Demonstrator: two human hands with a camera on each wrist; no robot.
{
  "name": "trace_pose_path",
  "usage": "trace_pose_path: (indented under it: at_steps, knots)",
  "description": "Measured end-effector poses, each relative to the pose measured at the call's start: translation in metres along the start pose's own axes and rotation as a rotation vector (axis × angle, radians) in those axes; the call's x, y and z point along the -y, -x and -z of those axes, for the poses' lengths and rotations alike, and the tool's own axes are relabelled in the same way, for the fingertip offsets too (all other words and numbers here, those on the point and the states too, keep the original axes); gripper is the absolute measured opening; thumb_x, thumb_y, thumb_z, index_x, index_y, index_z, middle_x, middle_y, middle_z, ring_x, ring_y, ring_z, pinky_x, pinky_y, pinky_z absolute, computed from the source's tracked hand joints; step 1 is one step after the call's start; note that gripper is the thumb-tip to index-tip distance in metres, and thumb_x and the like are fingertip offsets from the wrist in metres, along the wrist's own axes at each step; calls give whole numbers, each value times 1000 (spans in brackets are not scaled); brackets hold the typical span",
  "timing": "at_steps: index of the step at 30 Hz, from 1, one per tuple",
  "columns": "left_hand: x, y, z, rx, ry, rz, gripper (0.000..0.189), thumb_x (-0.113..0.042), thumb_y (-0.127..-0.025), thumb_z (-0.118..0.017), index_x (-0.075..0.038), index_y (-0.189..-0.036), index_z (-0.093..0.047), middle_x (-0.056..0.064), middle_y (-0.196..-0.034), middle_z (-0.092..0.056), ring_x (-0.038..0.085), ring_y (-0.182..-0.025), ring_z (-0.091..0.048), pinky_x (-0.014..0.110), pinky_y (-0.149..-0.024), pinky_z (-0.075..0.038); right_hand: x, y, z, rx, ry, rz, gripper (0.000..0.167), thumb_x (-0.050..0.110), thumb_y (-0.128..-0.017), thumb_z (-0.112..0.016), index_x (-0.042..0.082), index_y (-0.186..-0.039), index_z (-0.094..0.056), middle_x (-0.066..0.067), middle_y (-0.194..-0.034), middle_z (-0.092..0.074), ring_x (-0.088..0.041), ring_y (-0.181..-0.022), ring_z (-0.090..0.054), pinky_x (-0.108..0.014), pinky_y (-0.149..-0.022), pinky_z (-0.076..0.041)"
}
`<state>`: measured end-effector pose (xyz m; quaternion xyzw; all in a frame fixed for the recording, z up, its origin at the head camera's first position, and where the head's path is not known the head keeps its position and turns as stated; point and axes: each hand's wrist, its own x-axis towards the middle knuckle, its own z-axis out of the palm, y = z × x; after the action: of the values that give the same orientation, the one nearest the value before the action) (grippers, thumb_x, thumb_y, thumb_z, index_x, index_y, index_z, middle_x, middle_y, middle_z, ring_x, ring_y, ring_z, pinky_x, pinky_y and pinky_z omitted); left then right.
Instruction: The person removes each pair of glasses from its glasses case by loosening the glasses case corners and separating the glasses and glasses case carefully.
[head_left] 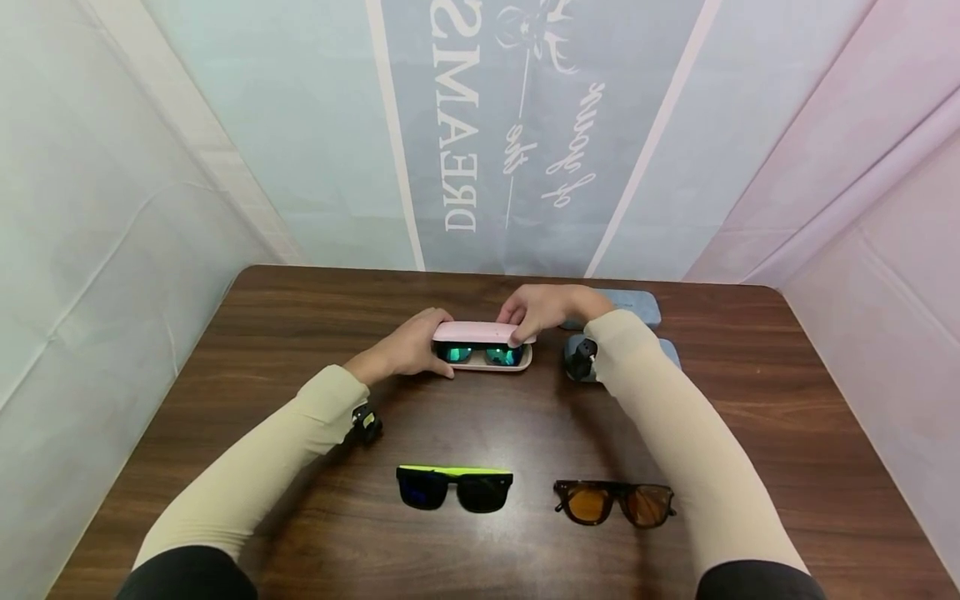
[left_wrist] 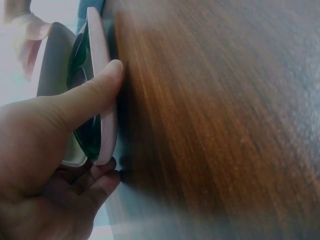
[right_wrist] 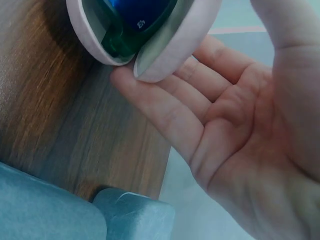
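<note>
A pink glasses case [head_left: 486,332] lies partly open near the back of the table, its lid hinged at the far side. Inside it sits a pair of sunglasses [head_left: 503,357] with green-blue mirrored lenses. My left hand [head_left: 412,343] grips the case's left end, thumb on the front of the lower shell [left_wrist: 102,45] and fingers round the end. At the lid's right end my right hand [head_left: 546,308] holds the raised lid [right_wrist: 182,47], thumb at its front edge and fingers behind. The right thumb's tip is outside the right wrist view.
Black sunglasses [head_left: 480,493] with lime-green temples lie near the front middle. Dark-framed glasses with orange lenses [head_left: 588,504] are to their right. Two blue-grey cases [head_left: 637,308] [right_wrist: 45,205] stand one behind the other by my right forearm. A fabric backdrop [head_left: 330,167] rises behind the wooden table [head_left: 315,517].
</note>
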<state>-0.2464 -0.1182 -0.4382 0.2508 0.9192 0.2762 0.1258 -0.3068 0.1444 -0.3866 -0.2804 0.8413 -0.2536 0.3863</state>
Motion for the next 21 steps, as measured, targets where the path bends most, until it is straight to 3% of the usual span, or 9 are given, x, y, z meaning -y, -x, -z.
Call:
trace_pose_path:
  at_steps: [13,21]
  knots:
    - [0,0,1,-24,21,24,82,-23,-70,-97,0,-133,-50,15,-129,-58,28,-118,-55,45,-108,-43,-10,-3,4,5,-114,-39,46,18,-86,-74,4,-130,-66,-9,-119,-67,-17,-101,-60,-29,-85,-53]
    - [2,5,-2,-46,59,43,86,-22,-71,-96,-8,-136,-41,15,-133,-57,28,-121,-56,47,-108,-43,-12,-2,1,24,-192,-16,47,14,-89,-69,-1,-133,-64,-7,-112,-70,-11,-87,-59,-23,-76,-52]
